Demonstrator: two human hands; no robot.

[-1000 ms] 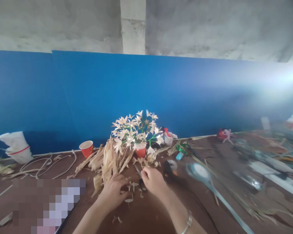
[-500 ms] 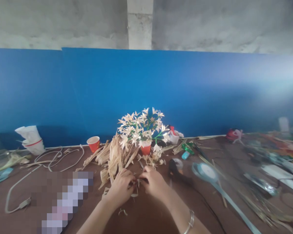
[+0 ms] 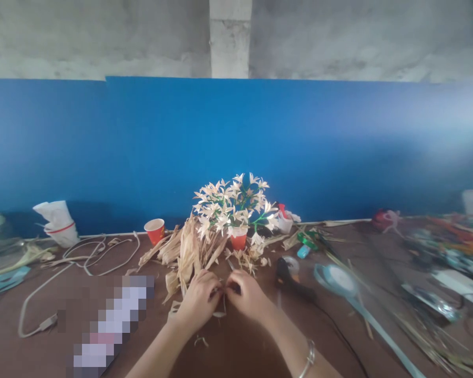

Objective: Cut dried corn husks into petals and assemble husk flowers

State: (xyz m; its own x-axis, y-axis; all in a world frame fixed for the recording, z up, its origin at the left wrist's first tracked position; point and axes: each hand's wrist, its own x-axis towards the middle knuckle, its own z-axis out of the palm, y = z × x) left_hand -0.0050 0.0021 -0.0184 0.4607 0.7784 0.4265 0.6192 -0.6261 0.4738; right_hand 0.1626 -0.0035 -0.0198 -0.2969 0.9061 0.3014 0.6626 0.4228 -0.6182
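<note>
Over the brown table my left hand [image 3: 200, 295] and my right hand [image 3: 247, 294] are closed, fingertips pinched and meeting. Between them shows a thin pale strip of corn husk [image 3: 224, 304], mostly hidden by the fingers. Just beyond the hands lies a heap of dried corn husks [image 3: 187, 252], nearest my left hand. Behind it, white husk flowers [image 3: 228, 205] on green stems stand in a red paper cup [image 3: 238, 240]. Small husk scraps [image 3: 201, 342] lie below the hands.
A black glue gun [image 3: 289, 278] with a cord and a light-blue ribbon roll [image 3: 341, 281] lie right. Another red cup [image 3: 155, 231], a white cable [image 3: 43, 286] and a white cup with tissue [image 3: 61, 228] stand or lie left. A blue panel [image 3: 161, 147] rises behind.
My fingertips have come closer together, with the small gap between the hands narrowing. The whole view has shifted slightly, so the table things appear a little farther right.
</note>
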